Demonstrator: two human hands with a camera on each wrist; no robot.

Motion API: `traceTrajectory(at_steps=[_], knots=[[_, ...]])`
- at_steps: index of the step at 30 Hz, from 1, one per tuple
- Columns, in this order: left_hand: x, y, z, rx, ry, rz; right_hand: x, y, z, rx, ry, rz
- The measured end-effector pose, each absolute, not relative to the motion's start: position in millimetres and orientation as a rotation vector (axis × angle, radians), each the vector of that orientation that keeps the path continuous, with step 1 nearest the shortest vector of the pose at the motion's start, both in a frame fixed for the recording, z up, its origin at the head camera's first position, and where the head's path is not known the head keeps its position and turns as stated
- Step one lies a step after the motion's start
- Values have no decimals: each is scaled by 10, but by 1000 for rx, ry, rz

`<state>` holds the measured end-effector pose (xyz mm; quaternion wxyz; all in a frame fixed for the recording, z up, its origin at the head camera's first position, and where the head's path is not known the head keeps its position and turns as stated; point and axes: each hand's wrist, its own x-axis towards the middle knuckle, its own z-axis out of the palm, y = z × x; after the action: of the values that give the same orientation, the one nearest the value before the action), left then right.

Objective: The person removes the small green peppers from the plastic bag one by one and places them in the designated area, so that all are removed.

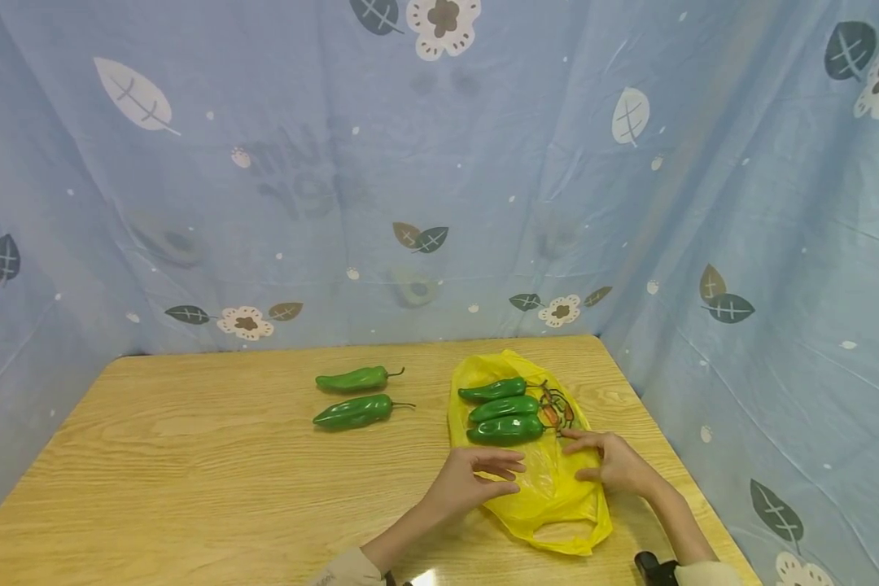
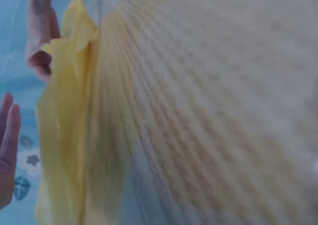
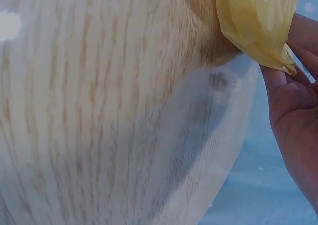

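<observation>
A yellow plastic bag point(image 1: 549, 496) lies flat on the table, its handle loop toward the person. Three green peppers point(image 1: 507, 430) lie side by side on it, stems pointing right. Over the bag's left side is my left hand point(image 1: 476, 478), fingers extended and thumb apart, holding nothing; the left wrist view shows its straight fingers point(image 2: 10, 135) away from the bag. My right hand point(image 1: 611, 464) is at the bag's right edge, thumb and fingers spread. In the right wrist view the bag's edge overlaps that hand's fingers, so the exact contact is hidden.
Two more green peppers point(image 1: 355, 413) lie on the wooden table point(image 1: 212, 456), left of the bag. A blue patterned curtain point(image 1: 300, 179) hangs behind the table and along both sides. A printed picture marks the bag near the pepper stems.
</observation>
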<state>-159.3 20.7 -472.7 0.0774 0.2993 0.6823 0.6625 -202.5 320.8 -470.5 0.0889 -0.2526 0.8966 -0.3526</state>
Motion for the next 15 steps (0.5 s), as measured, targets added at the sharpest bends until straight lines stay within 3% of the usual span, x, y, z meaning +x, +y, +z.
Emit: traceTrajectory(at_steps=[6, 15], knots=[[-1697, 360, -4829, 891, 2091, 1924, -2028, 3218, -4702, -744, 2664, -1047], [-1837, 500, -4910, 556, 2403, 2136, -2041, 3220, -4722, -733, 2639, -1080]])
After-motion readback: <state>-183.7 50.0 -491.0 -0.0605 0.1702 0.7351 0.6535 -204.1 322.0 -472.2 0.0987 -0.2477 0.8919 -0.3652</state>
